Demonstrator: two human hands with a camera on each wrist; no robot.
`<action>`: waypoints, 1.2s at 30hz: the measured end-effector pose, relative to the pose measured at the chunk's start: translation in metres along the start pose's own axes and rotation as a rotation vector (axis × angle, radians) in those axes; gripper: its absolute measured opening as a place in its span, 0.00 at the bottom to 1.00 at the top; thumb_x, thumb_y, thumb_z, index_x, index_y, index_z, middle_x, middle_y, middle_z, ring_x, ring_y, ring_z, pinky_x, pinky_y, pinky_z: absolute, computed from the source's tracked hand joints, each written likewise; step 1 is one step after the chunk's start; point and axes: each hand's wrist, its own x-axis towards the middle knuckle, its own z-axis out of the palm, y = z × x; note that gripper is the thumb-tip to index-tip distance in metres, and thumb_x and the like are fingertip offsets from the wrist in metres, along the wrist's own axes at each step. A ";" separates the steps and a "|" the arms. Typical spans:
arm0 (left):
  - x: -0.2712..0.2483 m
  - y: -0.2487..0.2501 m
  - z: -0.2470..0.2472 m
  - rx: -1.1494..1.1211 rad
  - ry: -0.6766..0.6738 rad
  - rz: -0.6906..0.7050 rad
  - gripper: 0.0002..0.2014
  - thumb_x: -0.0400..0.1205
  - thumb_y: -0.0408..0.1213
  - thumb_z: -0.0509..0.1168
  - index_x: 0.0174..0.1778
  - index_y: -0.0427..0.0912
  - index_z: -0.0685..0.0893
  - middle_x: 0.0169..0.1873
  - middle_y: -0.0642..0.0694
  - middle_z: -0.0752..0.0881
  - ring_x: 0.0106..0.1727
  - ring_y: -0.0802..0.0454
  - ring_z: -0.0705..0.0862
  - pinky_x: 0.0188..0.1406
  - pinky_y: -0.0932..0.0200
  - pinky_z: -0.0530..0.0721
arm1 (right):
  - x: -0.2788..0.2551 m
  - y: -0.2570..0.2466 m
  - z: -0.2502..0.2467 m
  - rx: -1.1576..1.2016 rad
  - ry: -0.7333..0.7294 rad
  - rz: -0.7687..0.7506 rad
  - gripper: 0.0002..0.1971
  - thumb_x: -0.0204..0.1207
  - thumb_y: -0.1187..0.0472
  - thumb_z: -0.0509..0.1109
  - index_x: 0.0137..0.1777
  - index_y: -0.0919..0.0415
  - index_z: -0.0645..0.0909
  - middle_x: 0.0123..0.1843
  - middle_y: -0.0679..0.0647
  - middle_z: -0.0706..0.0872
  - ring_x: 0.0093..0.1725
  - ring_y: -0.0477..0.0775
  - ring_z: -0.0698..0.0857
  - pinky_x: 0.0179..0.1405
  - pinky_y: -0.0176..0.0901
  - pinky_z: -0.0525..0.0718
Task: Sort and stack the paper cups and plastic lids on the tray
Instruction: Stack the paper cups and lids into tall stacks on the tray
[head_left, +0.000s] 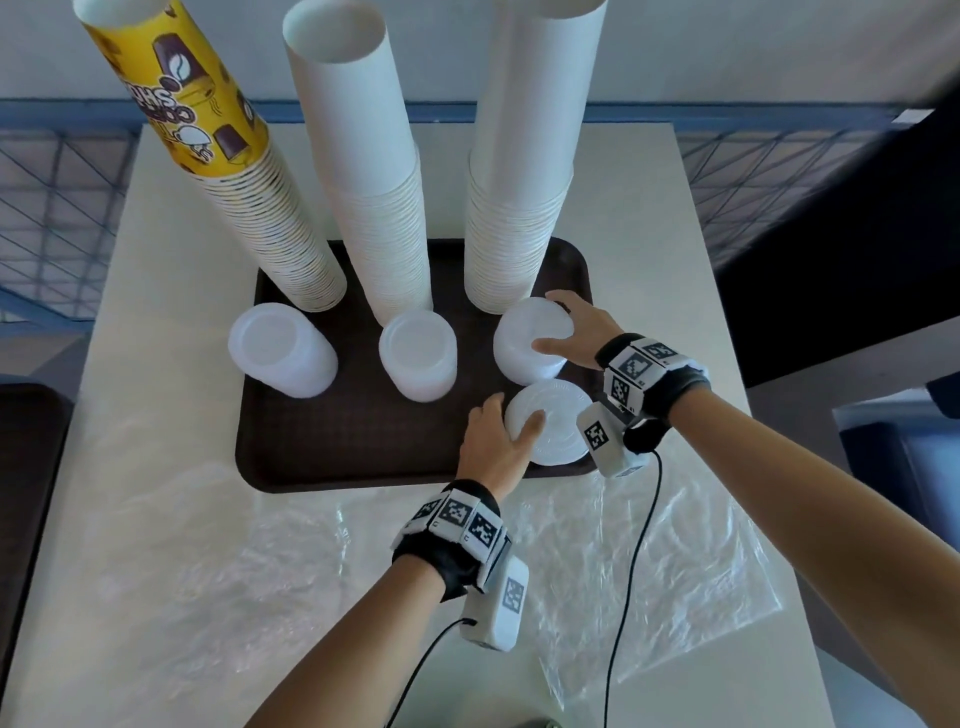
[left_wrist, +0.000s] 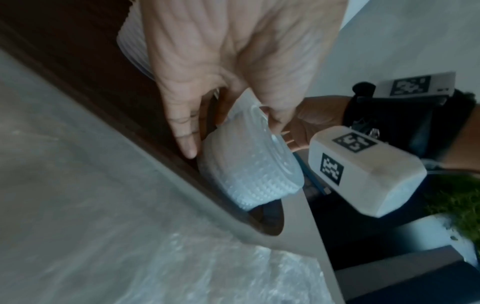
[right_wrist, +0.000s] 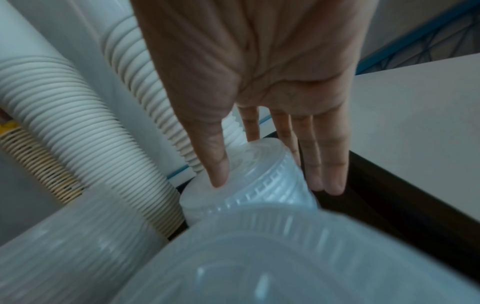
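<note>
Lids are light, thin, slippery plastic, so keep your left hand (head_left: 496, 441) curled round the near lid stack's (head_left: 550, 423) ribbed sides while your right hand (head_left: 574, 332) clasps the far lid stack (head_left: 530, 338).

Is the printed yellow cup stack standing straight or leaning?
Leaning. In the head view the yellow cup stack rests its base on the brown tray while its top tilts away leftward, unlike the near-vertical white cup stack.

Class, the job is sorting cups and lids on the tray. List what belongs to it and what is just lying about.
Belongs:
yellow cup stack
two white cup stacks
four lid stacks
tray

Lying about:
clear plastic wrap
second tray at left edge
</note>
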 end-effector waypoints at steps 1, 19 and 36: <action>0.001 0.003 -0.003 -0.066 0.045 -0.016 0.31 0.81 0.53 0.60 0.77 0.39 0.64 0.70 0.39 0.73 0.66 0.44 0.78 0.67 0.51 0.75 | 0.000 0.001 -0.001 0.007 0.004 0.001 0.37 0.73 0.55 0.73 0.79 0.55 0.59 0.75 0.58 0.72 0.73 0.59 0.72 0.70 0.46 0.69; 0.074 0.042 -0.019 0.148 0.022 0.070 0.17 0.84 0.42 0.59 0.59 0.30 0.77 0.53 0.35 0.84 0.56 0.39 0.82 0.49 0.57 0.73 | 0.001 0.018 -0.005 0.048 -0.029 0.015 0.30 0.74 0.59 0.71 0.75 0.62 0.67 0.68 0.62 0.78 0.63 0.64 0.80 0.65 0.54 0.79; 0.084 0.048 -0.010 0.159 0.011 0.009 0.14 0.84 0.39 0.58 0.35 0.36 0.76 0.45 0.35 0.85 0.53 0.37 0.84 0.52 0.52 0.79 | 0.014 0.030 -0.005 -0.089 0.048 0.035 0.25 0.78 0.53 0.67 0.73 0.62 0.72 0.68 0.61 0.80 0.67 0.62 0.77 0.67 0.51 0.75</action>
